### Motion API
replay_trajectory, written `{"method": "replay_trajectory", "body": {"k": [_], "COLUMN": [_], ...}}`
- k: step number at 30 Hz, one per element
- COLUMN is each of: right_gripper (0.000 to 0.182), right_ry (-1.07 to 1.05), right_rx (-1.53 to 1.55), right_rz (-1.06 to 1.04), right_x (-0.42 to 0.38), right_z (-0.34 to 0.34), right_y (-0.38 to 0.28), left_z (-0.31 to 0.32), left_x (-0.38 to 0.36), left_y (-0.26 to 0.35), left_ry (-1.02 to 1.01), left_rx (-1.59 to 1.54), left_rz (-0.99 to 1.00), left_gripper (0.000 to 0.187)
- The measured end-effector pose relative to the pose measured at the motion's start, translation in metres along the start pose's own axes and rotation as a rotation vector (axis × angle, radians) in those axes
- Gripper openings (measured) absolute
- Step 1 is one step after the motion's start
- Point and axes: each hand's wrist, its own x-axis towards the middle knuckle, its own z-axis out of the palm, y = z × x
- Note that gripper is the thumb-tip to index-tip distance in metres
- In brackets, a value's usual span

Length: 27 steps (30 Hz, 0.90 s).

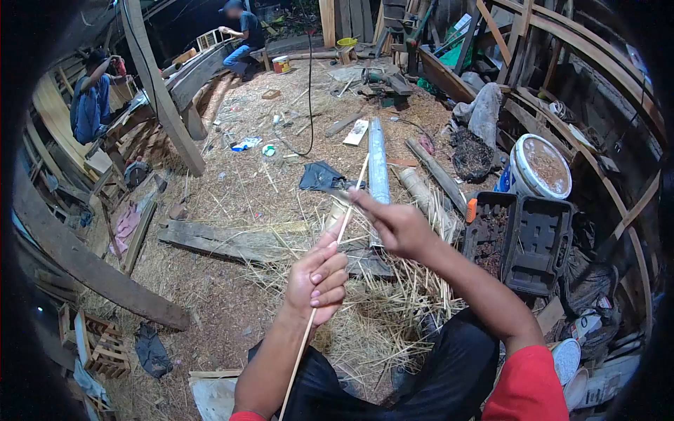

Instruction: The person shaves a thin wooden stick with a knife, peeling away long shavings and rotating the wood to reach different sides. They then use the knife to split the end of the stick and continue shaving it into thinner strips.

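We see the left hand [319, 279] wrapped around a thin stick [302, 346], forefinger stretched up along it. Right of the stick's upper part, the right hand [397, 229] is curled nearly closed, apparently gripping a blurred blade [337, 193] that crosses the stick; we cannot tell whether they touch.

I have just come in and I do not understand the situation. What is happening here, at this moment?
A seated person grips a long, thin strip in the left hand. The right hand holds a thin, blurred object, perhaps a blade, near the strip's far part; whether they touch is unclear. Many loose strips lie in front of the person. Two other people are further back, on the left side of the view.
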Motion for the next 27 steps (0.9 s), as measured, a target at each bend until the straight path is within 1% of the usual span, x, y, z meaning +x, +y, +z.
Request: {"method": "replay_trajectory", "body": {"k": [1, 3, 4, 5, 6, 7, 8, 9, 10, 11, 13, 14, 17, 18, 21, 22, 25, 27], "right_gripper": [0.048, 0.043, 0.044, 0.043, 0.042, 0.042, 0.042, 0.043, 0.043, 0.043, 0.047, 0.051, 0.057, 0.060, 0.061, 0.050, 0.043, 0.042], "right_ry": [0.082, 0.066, -0.032, 0.095, 0.224, 0.351, 0.352, 0.344, 0.334, 0.218, -0.031, -0.168, -0.111, -0.140, -0.081, -0.143, 0.083, 0.201], "right_rx": [0.038, 0.074, 0.071, 0.003, -0.062, -0.127, -0.057, 0.013, 0.083, 0.188, 0.222, 0.154, 0.083, 0.023, -0.027, -0.035, 0.041, 0.047], "right_rz": [0.020, 0.336, 0.630, 0.511, 0.391, 0.265, 0.259, 0.255, 0.256, 0.266, 0.167, 0.059, -0.151, -0.155, -0.030, 0.156, 0.193, 0.273], "right_x": [0.004, 0.010, 0.014, 0.008, -0.001, -0.004, -0.001, 0.000, -0.003, -0.005, -0.013, -0.015, -0.015, -0.014, -0.007, -0.001, 0.003, 0.003], "right_z": [0.001, -0.012, -0.029, -0.031, -0.024, -0.018, -0.016, -0.010, -0.004, -0.003, 0.002, 0.006, 0.020, 0.016, 0.006, -0.009, -0.015, -0.015], "right_y": [0.011, 0.029, 0.031, 0.057, 0.095, 0.116, 0.110, 0.094, 0.075, 0.043, -0.003, -0.011, -0.015, -0.014, -0.004, -0.006, 0.029, 0.070], "left_z": [0.002, 0.007, 0.008, 0.010, 0.017, 0.014, 0.009, 0.005, 0.006, 0.005, 0.004, 0.006, 0.006, 0.009, 0.011, 0.010, 0.015, 0.015], "left_x": [-0.001, -0.001, -0.001, -0.002, -0.004, -0.002, 0.002, 0.005, 0.008, 0.010, 0.013, 0.014, 0.012, 0.010, 0.005, 0.004, 0.003, 0.004], "left_y": [-0.003, -0.010, -0.014, -0.018, -0.022, -0.018, -0.014, -0.011, -0.007, -0.005, -0.001, -0.002, -0.002, -0.002, -0.006, -0.008, -0.018, -0.021], "left_ry": [0.021, 0.007, -0.017, -0.044, -0.037, -0.011, 0.014, 0.042, 0.128, 0.155, 0.206, 0.248, 0.289, 0.291, 0.198, 0.169, 0.151, 0.145], "left_rx": [0.009, 0.049, 0.071, 0.093, 0.137, 0.184, 0.226, 0.261, 0.346, 0.350, 0.365, 0.372, 0.392, 0.408, 0.395, 0.399, 0.457, 0.484], "left_rz": [-0.009, -0.038, -0.058, -0.078, -0.069, -0.033, 0.012, 0.058, 0.105, 0.125, 0.163, 0.177, 0.183, 0.177, 0.156, 0.112, 0.059, 0.018], "left_gripper": [0.049, 0.053, 0.052, 0.052, 0.052, 0.052, 0.052, 0.052, 0.051, 0.049, 0.046, 0.039, 0.035, 0.039, 0.045, 0.051, 0.053, 0.052]}}
